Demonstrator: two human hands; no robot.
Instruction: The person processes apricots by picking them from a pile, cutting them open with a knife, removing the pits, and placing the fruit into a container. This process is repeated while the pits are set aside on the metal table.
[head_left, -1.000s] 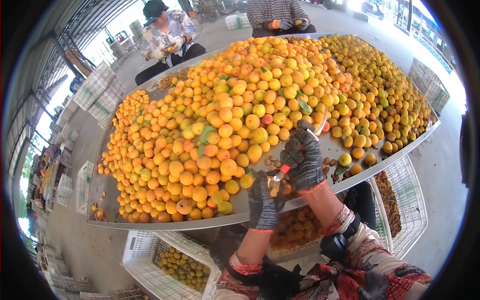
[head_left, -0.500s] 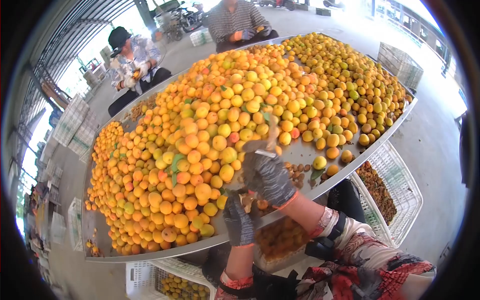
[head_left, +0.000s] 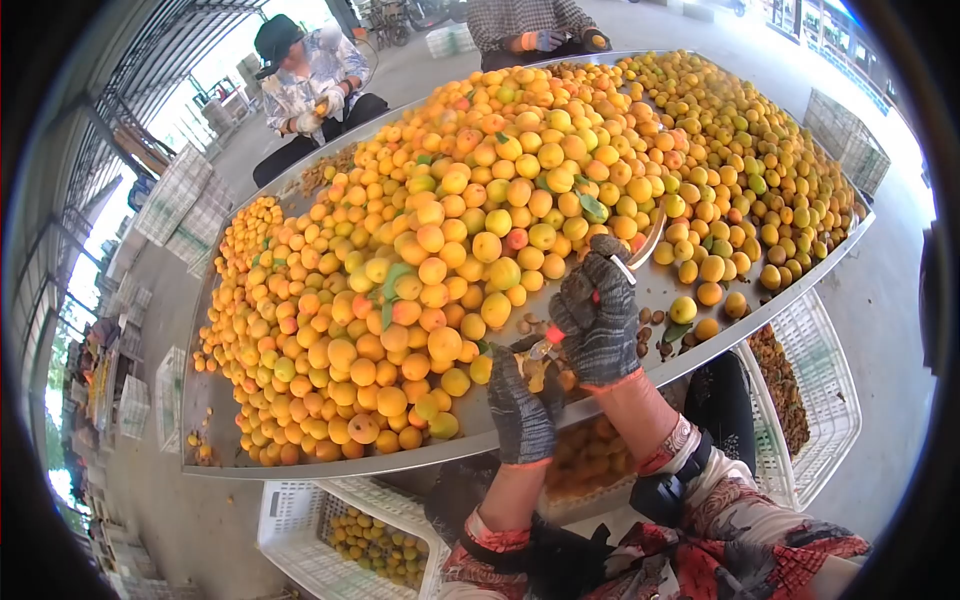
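Both my hands wear dark grey knitted gloves and meet near the front edge of a metal table [head_left: 225,462] heaped with orange-yellow fruit [head_left: 400,310]. My right hand [head_left: 603,315] is closed round a tool with a curved metal blade [head_left: 648,243] that points up and away. A red part shows below that fist. My left hand [head_left: 525,408], lower and to the left, has its fingers curled round a piece of opened fruit [head_left: 537,365]. Brown stones [head_left: 643,335] lie on the metal just right of my right hand.
Under the near edge, a white crate [head_left: 290,515] holds fruit, and another at the right [head_left: 835,400] holds brown pieces. Two people sit across the table, one in a dark cap [head_left: 305,90], one in a checked shirt [head_left: 500,25]. Crates [head_left: 175,200] are stacked at the left.
The view has shifted, so the table sits further right and higher. My right hand has lifted slightly away from my left, and the curved blade and opened fruit now show more clearly.
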